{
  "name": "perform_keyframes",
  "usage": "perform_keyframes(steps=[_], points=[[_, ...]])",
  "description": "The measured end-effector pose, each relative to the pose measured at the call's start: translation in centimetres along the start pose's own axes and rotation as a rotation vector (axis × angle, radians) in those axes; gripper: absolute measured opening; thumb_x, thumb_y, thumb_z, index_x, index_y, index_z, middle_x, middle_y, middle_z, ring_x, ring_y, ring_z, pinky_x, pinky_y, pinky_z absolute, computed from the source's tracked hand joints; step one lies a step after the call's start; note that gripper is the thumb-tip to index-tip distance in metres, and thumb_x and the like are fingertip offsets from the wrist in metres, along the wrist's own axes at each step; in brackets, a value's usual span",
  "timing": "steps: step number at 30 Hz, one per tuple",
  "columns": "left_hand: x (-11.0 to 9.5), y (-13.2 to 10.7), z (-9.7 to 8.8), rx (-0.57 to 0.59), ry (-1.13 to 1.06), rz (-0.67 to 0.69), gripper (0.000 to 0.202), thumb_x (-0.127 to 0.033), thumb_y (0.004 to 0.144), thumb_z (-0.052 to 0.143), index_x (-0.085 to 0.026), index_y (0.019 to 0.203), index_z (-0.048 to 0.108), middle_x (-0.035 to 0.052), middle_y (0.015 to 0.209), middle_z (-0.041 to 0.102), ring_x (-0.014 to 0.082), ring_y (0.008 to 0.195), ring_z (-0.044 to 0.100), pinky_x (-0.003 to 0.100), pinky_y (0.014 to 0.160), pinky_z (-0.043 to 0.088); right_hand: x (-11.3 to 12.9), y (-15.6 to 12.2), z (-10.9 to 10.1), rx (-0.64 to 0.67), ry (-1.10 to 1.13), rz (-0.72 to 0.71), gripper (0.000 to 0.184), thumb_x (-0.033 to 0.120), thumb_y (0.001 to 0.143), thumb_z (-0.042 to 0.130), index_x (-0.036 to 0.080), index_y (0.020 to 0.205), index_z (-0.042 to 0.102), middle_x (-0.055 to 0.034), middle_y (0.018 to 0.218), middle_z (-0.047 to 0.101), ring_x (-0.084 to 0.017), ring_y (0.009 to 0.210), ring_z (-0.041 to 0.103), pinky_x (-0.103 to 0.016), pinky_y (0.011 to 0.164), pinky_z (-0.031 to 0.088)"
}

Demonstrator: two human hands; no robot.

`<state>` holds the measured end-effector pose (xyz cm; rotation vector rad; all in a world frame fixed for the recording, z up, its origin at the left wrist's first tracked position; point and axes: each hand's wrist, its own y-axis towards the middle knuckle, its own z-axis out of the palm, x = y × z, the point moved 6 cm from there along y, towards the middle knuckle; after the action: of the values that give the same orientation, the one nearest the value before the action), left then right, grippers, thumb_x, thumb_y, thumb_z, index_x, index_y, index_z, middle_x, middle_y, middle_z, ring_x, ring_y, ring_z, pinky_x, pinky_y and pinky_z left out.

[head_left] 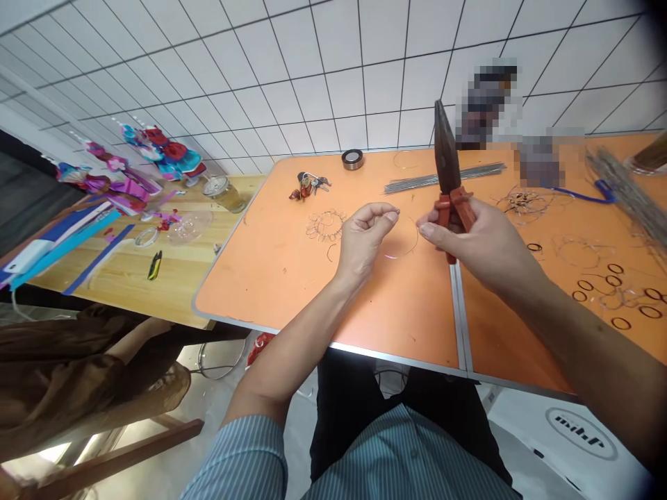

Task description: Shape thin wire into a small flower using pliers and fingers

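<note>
My right hand [476, 243] is closed round the orange handles of long-nose pliers [447, 158], whose dark jaws point up and away. Its thumb and forefinger also pinch one end of a thin curved wire [411, 239]. My left hand [367, 236] pinches the other end of that wire between thumb and fingertips. Both hands hover just above the orange table [271, 264], a few centimetres apart. A finished flower-shaped wire piece [326, 226] lies on the table left of my left hand.
A bundle of straight wires [442, 179], a tape roll [353, 159] and a key bunch [307, 186] lie further back. Wire rings and scraps [615, 285] are scattered at the right. A wooden table [156, 257] with colourful paper items stands left. Another person sits at lower left.
</note>
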<state>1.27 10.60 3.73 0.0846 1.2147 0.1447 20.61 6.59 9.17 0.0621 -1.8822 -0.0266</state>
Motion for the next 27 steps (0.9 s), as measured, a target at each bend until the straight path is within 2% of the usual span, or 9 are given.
perform_keyframes(steps=[2, 6, 11, 16, 21, 27], points=[[0.1, -0.1, 0.1, -0.001, 0.015, -0.008, 0.015, -0.03, 0.087, 0.096, -0.023, 0.087, 0.083, -0.0006, 0.085, 0.075, 0.0115, 0.079, 0.064, 0.026, 0.082, 0.053, 0.4, 0.7, 0.8, -0.038, 0.038, -0.055, 0.032, 0.038, 0.089, 0.094, 0.026, 0.106, 0.07, -0.0082, 0.108, 0.078, -0.024, 0.09, 0.071, -0.036, 0.068, 0.059], [0.4, -0.4, 0.5, 0.01, 0.025, -0.032, 0.017, -0.03, 0.088, 0.096, -0.021, 0.086, 0.082, -0.0016, 0.081, 0.07, 0.0105, 0.074, 0.059, 0.025, 0.076, 0.048, -0.3, 1.6, 1.6, -0.084, 0.106, -0.063, 0.036, 0.035, 0.085, 0.096, 0.028, 0.105, 0.068, -0.0098, 0.115, 0.079, -0.027, 0.101, 0.075, -0.038, 0.071, 0.063], [0.6, -0.8, 0.9, 0.072, 0.03, -0.092, 0.016, -0.029, 0.093, 0.09, -0.021, 0.085, 0.079, -0.0043, 0.07, 0.059, 0.009, 0.062, 0.044, 0.026, 0.064, 0.036, -1.1, 1.8, 1.7, -0.049, 0.107, -0.071, 0.033, 0.035, 0.088, 0.092, 0.027, 0.106, 0.066, -0.0099, 0.114, 0.077, -0.028, 0.102, 0.076, -0.04, 0.073, 0.065], [1.1, -0.7, 1.2, 0.156, -0.015, -0.224, 0.015, -0.027, 0.093, 0.08, -0.019, 0.08, 0.077, -0.005, 0.062, 0.047, 0.0087, 0.057, 0.037, 0.026, 0.058, 0.029, -1.5, 1.8, 1.4, -0.035, 0.044, -0.093, 0.031, 0.035, 0.089, 0.089, 0.025, 0.109, 0.068, -0.0089, 0.109, 0.076, -0.027, 0.098, 0.075, -0.041, 0.075, 0.064], [1.6, -0.4, 1.1, 0.203, -0.029, -0.336, 0.017, -0.026, 0.089, 0.084, -0.016, 0.078, 0.077, -0.0031, 0.066, 0.054, 0.0068, 0.056, 0.034, 0.025, 0.057, 0.031, -1.9, 2.0, 1.3, -0.011, 0.019, -0.081, 0.032, 0.035, 0.087, 0.089, 0.026, 0.11, 0.069, -0.0093, 0.111, 0.078, -0.026, 0.096, 0.074, -0.039, 0.072, 0.063], [2.0, -0.9, 1.6, 0.321, -0.066, -0.479, 0.023, -0.028, 0.098, 0.081, -0.014, 0.081, 0.081, -0.0089, 0.054, 0.03, 0.0076, 0.052, 0.027, 0.024, 0.057, 0.033, -2.0, 1.9, 1.0, 0.014, -0.008, -0.071, 0.027, 0.031, 0.087, 0.086, 0.026, 0.108, 0.07, -0.0086, 0.109, 0.078, -0.026, 0.093, 0.072, -0.039, 0.071, 0.06]])
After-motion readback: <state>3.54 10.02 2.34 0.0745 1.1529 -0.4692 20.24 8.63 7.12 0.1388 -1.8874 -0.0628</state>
